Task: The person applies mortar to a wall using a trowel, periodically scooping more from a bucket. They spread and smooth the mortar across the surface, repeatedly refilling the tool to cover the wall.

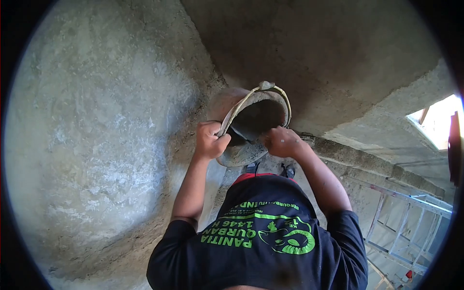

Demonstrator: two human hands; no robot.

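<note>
A worn bucket (pixel 229 101), caked with cement, is tilted so that its mouth faces me. My left hand (pixel 211 140) is closed in a fist on the left side of its rim, where the curved handle (pixel 288 104) meets it. Across the mouth's lower right, my right hand (pixel 282 141) is also closed, knuckles up. Whatever it grips is hidden, though a dark thin-edged shape (pixel 241 136) shows inside the bucket beside it. Grey material lines the shadowed inside.
A rough plastered wall (pixel 106 121) rises on the left, and a darker cement surface (pixel 309 48) lies ahead. To the right are a concrete ledge (pixel 357 154), metal scaffolding (pixel 401 222) and a bright opening (pixel 437 121). My shoes (pixel 288 170) show below the bucket.
</note>
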